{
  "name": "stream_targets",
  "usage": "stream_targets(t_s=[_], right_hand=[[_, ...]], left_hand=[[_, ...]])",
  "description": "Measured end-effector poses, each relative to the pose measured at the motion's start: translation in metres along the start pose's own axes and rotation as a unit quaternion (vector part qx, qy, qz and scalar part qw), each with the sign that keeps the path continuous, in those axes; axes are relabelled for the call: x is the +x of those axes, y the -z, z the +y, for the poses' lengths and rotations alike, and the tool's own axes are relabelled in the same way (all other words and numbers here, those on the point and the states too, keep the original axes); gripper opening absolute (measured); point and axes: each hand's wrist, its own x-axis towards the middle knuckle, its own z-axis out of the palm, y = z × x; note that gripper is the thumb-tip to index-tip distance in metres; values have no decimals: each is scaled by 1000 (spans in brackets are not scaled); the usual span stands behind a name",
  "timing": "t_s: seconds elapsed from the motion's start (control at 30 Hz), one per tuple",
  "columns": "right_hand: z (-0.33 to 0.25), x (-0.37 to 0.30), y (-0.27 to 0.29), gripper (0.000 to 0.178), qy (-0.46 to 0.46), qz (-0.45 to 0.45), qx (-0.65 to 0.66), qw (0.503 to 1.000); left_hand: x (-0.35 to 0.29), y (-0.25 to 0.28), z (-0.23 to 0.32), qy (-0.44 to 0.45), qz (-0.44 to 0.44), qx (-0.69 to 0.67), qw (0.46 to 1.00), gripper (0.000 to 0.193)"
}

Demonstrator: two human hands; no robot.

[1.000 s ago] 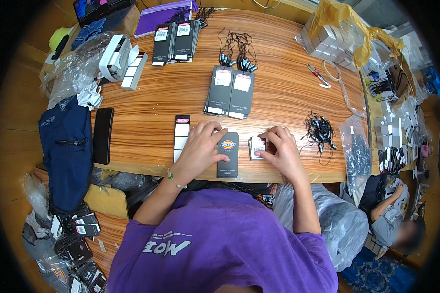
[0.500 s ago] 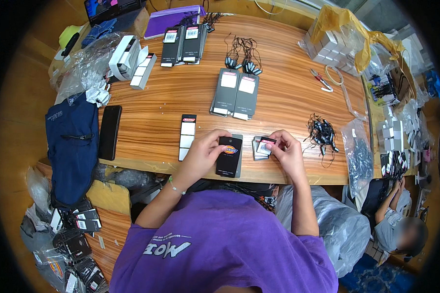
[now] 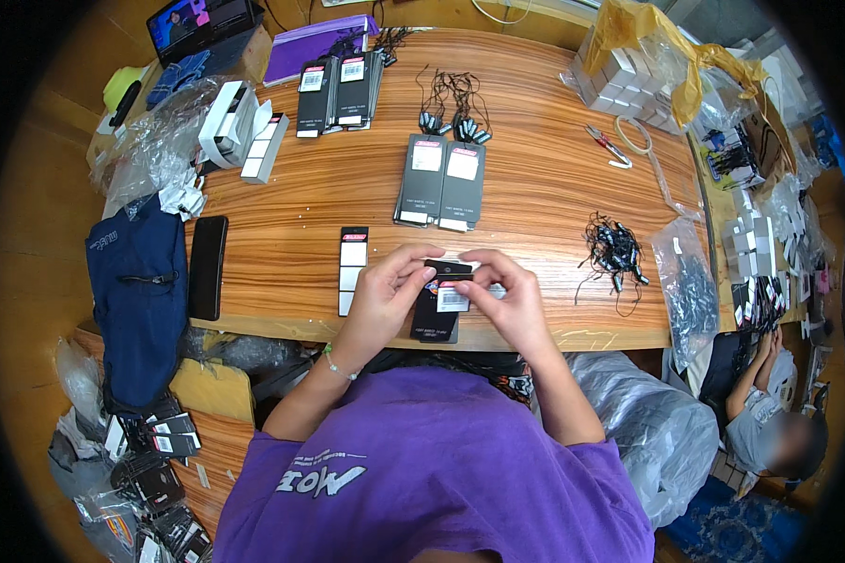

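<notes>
- Black tag (image 3: 435,326): being held at near edge of counter (image 3: 549,178), left hand (image 3: 391,289) pinching its upper end between fingers.
- Small white label (image 3: 452,299): overlapping the tag, right hand (image 3: 513,300) gripping it with fingers.
- Grey tag stacks (image 3: 463,195): lying beyond.

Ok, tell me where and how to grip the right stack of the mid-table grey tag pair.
Probably by its near end, coming from the person's side: the right stack lies flat, its black cords bunch at the far end, and the neighbouring stack crowds its left edge.
</notes>
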Motion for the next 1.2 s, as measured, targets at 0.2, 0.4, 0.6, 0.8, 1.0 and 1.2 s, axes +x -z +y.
stream_targets(t_s=[0.2,0.4,0.6,0.8,1.0,1.2], right_hand=[[7,7,1,18,-19,2,35,999],[8,9,7,17,-41,-4,98,994],[-6,9,-11,16,-13,-72,70,995],[-9,-8,22,15,-25,2,-8,1000],[38,-51,148,7,10,320,-354,879],[56,-50,159,10,-11,323,-447,834]], left_hand=[[2,29,10,-53,86,4,995,14],[-31,100,51,-37,-131,483,865,31],[-18,43,48,-71,-94,311,943,75],[-5,14,21,37,-42,101,993,30],[-3,30,10,23,-18,-1,1000,29],[6,17,15,104,-92,-95,986,22]])
